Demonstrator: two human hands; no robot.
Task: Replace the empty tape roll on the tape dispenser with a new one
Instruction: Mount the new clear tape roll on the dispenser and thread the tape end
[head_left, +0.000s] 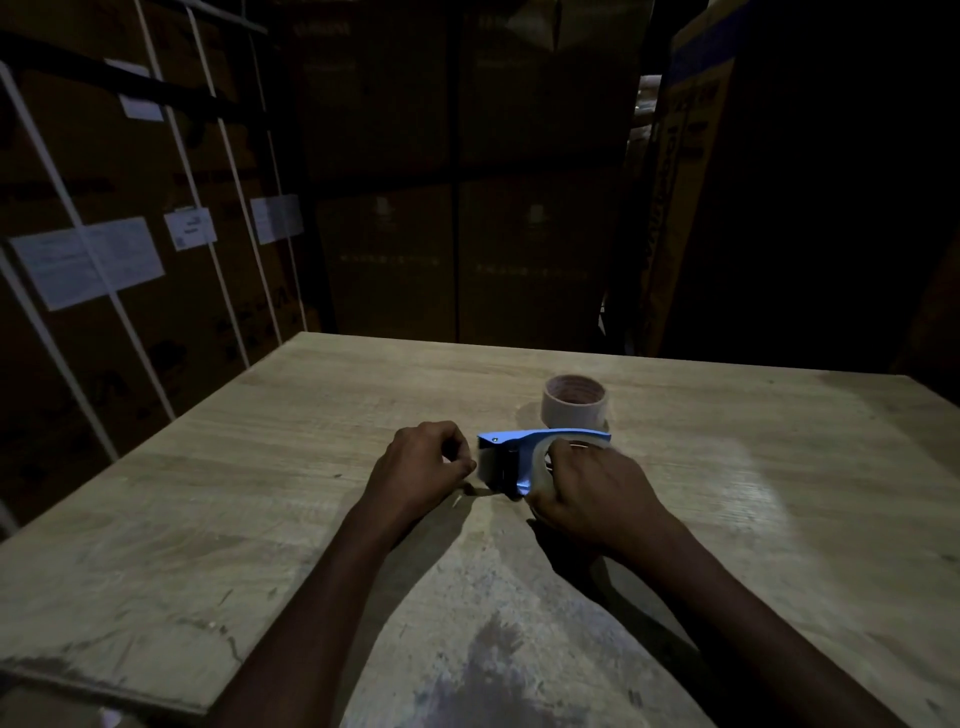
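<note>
While gripped: blue plastic dispenser (524, 457).

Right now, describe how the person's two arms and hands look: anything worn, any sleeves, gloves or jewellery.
Both arms are bare from the bottom edge of the picture up to the fingers: no sleeves show. The left hand and the right hand wear no gloves. No watch, bracelet or ring can be made out on either, though the dim light could hide a small one.

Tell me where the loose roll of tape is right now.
In the head view the tape roll stands on the wooden table, just behind the blue tape dispenser and beyond the right hand gripping it.
</note>
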